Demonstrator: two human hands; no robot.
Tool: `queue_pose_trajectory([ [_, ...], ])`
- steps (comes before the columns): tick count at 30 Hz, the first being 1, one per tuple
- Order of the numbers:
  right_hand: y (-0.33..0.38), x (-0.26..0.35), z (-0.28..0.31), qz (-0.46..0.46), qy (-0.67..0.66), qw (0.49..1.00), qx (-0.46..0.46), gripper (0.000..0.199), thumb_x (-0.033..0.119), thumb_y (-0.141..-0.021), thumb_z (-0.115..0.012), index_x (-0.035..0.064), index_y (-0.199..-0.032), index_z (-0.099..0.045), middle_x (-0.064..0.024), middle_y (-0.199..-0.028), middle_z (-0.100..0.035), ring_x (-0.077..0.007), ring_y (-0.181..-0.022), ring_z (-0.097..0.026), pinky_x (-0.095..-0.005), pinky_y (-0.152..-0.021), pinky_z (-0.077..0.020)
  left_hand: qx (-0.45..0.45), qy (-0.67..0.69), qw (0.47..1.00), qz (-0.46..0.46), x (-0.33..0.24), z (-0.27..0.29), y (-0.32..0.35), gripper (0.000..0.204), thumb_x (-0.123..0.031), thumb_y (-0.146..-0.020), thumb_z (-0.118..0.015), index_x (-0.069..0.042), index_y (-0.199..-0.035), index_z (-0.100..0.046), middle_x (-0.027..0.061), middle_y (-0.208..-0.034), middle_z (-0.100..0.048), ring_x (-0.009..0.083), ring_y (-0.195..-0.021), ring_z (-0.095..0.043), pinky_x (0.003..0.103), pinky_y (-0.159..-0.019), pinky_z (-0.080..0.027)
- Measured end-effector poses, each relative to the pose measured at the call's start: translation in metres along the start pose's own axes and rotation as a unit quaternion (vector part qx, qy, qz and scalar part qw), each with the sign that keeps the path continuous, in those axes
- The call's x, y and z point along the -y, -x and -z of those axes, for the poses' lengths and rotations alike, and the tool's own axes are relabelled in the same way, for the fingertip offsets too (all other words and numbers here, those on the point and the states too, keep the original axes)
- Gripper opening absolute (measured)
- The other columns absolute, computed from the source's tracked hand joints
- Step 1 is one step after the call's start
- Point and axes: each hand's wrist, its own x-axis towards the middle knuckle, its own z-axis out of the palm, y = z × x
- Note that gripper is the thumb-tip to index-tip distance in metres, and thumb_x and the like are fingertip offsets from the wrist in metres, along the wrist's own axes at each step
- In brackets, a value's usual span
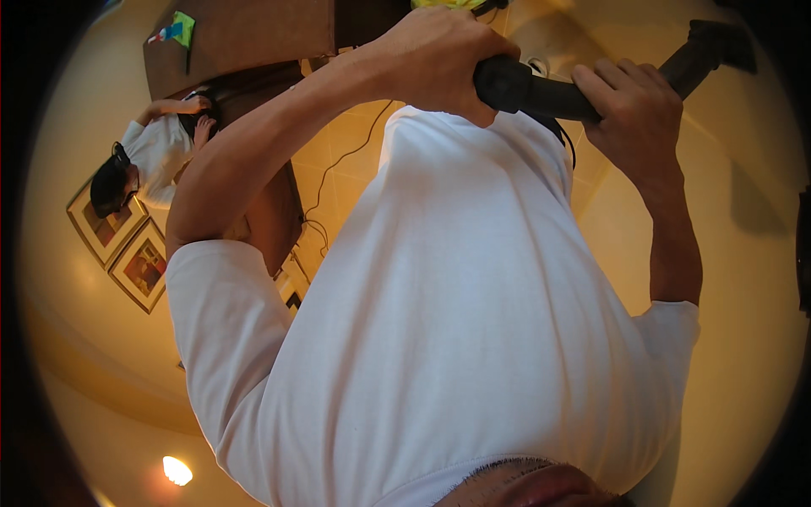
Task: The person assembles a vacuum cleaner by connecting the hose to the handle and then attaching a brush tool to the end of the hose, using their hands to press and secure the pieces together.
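My left hand (443, 63) is closed round the thick left end of a black tube (557, 99), which looks like a vacuum cleaner wand. Farther right along the same tube, my right hand (634, 114) wraps its fingers over it. Beyond that hand the tube bends upward to a flat, wide black nozzle (731, 44) close to the wall at the upper right. Both forearms are raised in front of my white shirt. Whatever the tube's left end joins is hidden behind my left hand and shirt.
A brown surface (245, 42) at the upper left bears a small green and blue item (180, 31). Beside it sits another person (160, 152) in a dark cap. A dark cable (336, 165) runs over the tiled floor. Two framed pictures (139, 266) hang on the left wall.
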Motion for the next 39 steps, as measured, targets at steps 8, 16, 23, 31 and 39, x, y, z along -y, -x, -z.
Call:
queue_pose_trajectory([
  [8,0.045,0.024,-0.036,-0.127,-0.124,0.984,-0.007,0.029,0.016,-0.065,-0.082,0.0177,-0.089,-0.066,-0.0012,-0.074,-0.061,-0.0252,-0.071,-0.065,-0.0428,-0.062,-0.0511,-0.273,-0.203,0.934,-0.109,-0.002,-0.063,-0.006,0.034,-0.025,-0.073,-0.076,-0.005,-0.099,-0.066,0.0147,-0.09,-0.071,0.0329,-0.087,-0.071,0.043,-0.077,-0.054],
  [16,0.101,0.036,-0.062,-0.071,-0.101,0.99,-0.073,0.026,0.013,-0.069,-0.079,0.0137,-0.09,-0.065,-0.0028,-0.07,-0.061,-0.026,-0.065,-0.064,-0.04,-0.054,-0.048,-0.193,-0.198,0.956,-0.098,-0.03,-0.098,-0.001,0.023,-0.013,-0.074,-0.067,0.0,-0.093,-0.067,0.0177,-0.078,-0.069,0.0361,-0.072,-0.07,0.046,-0.062,-0.053],
  [23,0.117,0.044,-0.072,-0.06,-0.144,0.981,-0.113,0.027,0.012,-0.067,-0.079,0.0137,-0.091,-0.065,-0.003,-0.068,-0.058,-0.0259,-0.062,-0.062,-0.0387,-0.055,-0.0482,-0.043,-0.151,0.987,-0.03,-0.052,-0.091,0.0,0.024,-0.018,-0.072,-0.072,-0.002,-0.09,-0.068,0.0208,-0.074,-0.067,0.0415,-0.068,-0.067,0.049,-0.059,-0.05],
  [31,0.12,0.055,-0.034,-0.088,-0.195,0.976,-0.046,0.037,0.032,-0.076,-0.087,0.0118,-0.1,-0.067,-0.0044,-0.075,-0.068,-0.0255,-0.068,-0.069,-0.0373,-0.063,-0.0533,-0.17,-0.076,0.981,-0.058,-0.065,-0.125,0.016,0.058,-0.018,-0.08,-0.075,-0.004,-0.128,-0.046,0.0231,-0.079,-0.067,0.0425,-0.076,-0.069,0.051,-0.06,-0.051],
  [39,0.121,0.084,0.006,-0.114,-0.31,0.944,-0.006,0.076,0.056,-0.068,-0.092,0.0082,-0.12,-0.062,-0.0091,-0.083,-0.072,-0.0304,-0.077,-0.072,-0.0383,-0.069,-0.0559,-0.166,-0.043,0.977,-0.126,-0.103,-0.126,0.03,0.081,-0.009,-0.084,-0.071,-0.003,-0.151,-0.026,0.0261,-0.091,-0.069,0.0432,-0.076,-0.07,0.048,-0.06,-0.052],
])
